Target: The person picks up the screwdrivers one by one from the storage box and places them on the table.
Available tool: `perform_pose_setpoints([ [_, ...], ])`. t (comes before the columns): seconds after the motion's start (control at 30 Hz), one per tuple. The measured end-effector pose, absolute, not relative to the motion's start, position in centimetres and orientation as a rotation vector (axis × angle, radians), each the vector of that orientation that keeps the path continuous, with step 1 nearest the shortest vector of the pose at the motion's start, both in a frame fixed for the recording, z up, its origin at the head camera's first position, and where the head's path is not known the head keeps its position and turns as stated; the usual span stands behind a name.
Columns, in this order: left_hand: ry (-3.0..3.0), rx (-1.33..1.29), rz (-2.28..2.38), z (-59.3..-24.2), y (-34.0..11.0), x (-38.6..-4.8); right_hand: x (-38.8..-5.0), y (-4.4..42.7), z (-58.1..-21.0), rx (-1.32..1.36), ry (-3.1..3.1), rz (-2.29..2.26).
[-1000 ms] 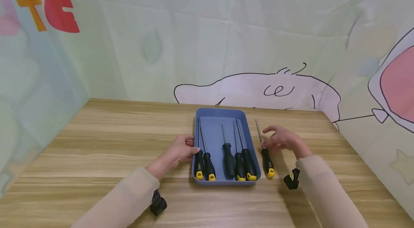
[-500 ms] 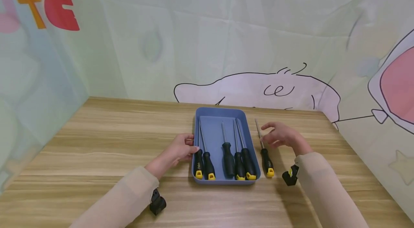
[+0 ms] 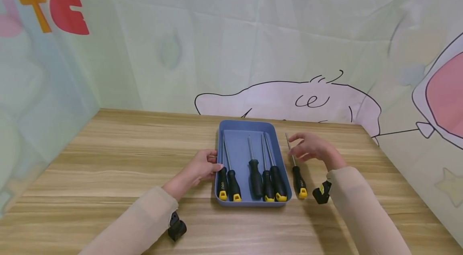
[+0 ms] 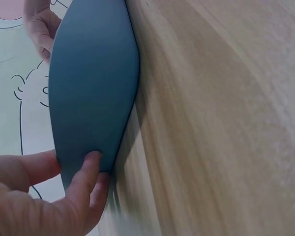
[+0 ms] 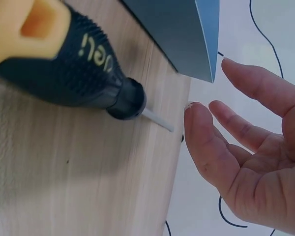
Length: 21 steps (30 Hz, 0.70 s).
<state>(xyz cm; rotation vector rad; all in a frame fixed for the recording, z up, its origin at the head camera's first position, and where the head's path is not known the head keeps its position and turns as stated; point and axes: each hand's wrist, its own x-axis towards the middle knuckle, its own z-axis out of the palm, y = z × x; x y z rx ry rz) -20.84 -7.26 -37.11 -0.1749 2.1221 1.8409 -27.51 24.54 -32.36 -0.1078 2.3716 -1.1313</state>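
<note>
My left hand [image 3: 199, 166] pinches the left wall of the blue tray [image 3: 236, 142], with the thumb at the rim. In the left wrist view its fingers [image 4: 82, 184] lie against the outer wall. Several black-handled screwdrivers lie in the tray, two along the left side [image 3: 234, 184] and the others toward the right [image 3: 277, 182]. Outside, to the tray's right, one screwdriver [image 3: 299, 180] with a yellow-tipped black handle lies on the table. My right hand [image 3: 312, 147] is over its shaft, fingers loosely bent and apart, holding nothing. The right wrist view shows the handle [image 5: 96, 64] large, marked "deli".
The wood-grain table [image 3: 126, 158] runs back to a printed cloth backdrop [image 3: 224, 58]. Side cloths rise at the left and right. A small black camera is worn at each wrist.
My right hand has shifted slightly forward and left along the loose screwdriver's shaft. My left hand, the tray and the screwdrivers have stayed put.
</note>
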Motion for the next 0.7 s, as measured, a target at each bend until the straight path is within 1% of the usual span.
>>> perform_pose_setpoints([
  [0.7,2.111,-0.179,1.852,-37.1,-7.3,-20.8,-27.8,22.2,-31.5,-0.132,2.411,-1.102],
])
